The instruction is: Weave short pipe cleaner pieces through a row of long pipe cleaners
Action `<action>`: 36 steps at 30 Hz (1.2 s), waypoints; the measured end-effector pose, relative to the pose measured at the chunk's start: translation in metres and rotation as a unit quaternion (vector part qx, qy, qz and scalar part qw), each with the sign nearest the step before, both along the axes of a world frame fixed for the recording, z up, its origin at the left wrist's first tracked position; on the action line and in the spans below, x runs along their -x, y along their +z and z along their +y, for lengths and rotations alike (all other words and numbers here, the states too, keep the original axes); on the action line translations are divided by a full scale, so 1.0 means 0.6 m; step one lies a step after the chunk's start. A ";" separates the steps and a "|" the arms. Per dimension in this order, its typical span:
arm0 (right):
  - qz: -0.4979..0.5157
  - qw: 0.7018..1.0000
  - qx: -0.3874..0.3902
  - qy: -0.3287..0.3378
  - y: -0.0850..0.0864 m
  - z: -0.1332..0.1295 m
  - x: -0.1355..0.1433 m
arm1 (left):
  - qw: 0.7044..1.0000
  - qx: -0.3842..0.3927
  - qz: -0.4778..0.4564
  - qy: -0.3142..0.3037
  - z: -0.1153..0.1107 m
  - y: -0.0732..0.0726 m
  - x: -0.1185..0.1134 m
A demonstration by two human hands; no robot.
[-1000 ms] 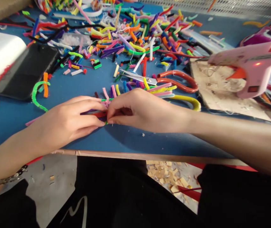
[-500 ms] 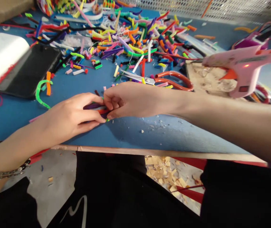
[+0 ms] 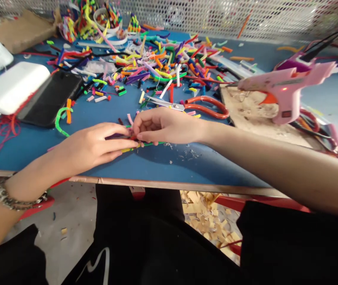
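My left hand (image 3: 96,142) lies over a small bundle of pipe cleaners (image 3: 126,150) near the table's front edge, its fingers pressing them against the blue top. Purple, yellow, green and orange-red lengths show around its fingers. At the bundle's right end my right hand (image 3: 169,126) is closed, thumb and forefinger pinched on the pipe cleaners beside the left fingertips. The exact piece in the pinch is mostly hidden. Just beyond my right hand lie scissors (image 3: 206,107) with orange-red handles, blades pointing left.
A pink glue gun (image 3: 286,89) with a lit light rests on a wooden board (image 3: 234,105) at right. Cut pipe cleaners (image 3: 157,65) are heaped at the back. To the left are a black phone (image 3: 51,99) and a white power bank (image 3: 16,87). A perforated metal screen (image 3: 210,19) stands behind.
The view has tilted up a little and shifted. A green and a yellow length now show more beneath my hands. My right hand keeps its pinch near the left fingertips.
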State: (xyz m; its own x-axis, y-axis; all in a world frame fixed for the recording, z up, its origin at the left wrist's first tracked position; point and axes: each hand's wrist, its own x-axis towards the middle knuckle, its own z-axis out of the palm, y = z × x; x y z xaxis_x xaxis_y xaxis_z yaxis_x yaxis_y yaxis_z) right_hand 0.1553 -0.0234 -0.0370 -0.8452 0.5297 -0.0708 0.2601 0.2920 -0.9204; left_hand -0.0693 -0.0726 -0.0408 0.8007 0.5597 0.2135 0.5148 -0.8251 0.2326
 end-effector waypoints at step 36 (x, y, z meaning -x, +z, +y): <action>-0.001 0.947 -0.258 -0.193 0.010 0.003 -0.121 | 0.944 0.139 0.245 0.172 0.042 0.134 -0.001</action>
State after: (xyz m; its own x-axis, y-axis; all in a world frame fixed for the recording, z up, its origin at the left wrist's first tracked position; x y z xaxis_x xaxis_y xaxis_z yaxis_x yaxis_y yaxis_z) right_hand 0.2279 -0.0218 -0.0308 -0.5813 0.7639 0.2804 0.4415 0.5855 -0.6799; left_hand -0.0686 -0.0473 0.0394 0.5267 0.7839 -0.3287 0.8426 -0.5326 0.0798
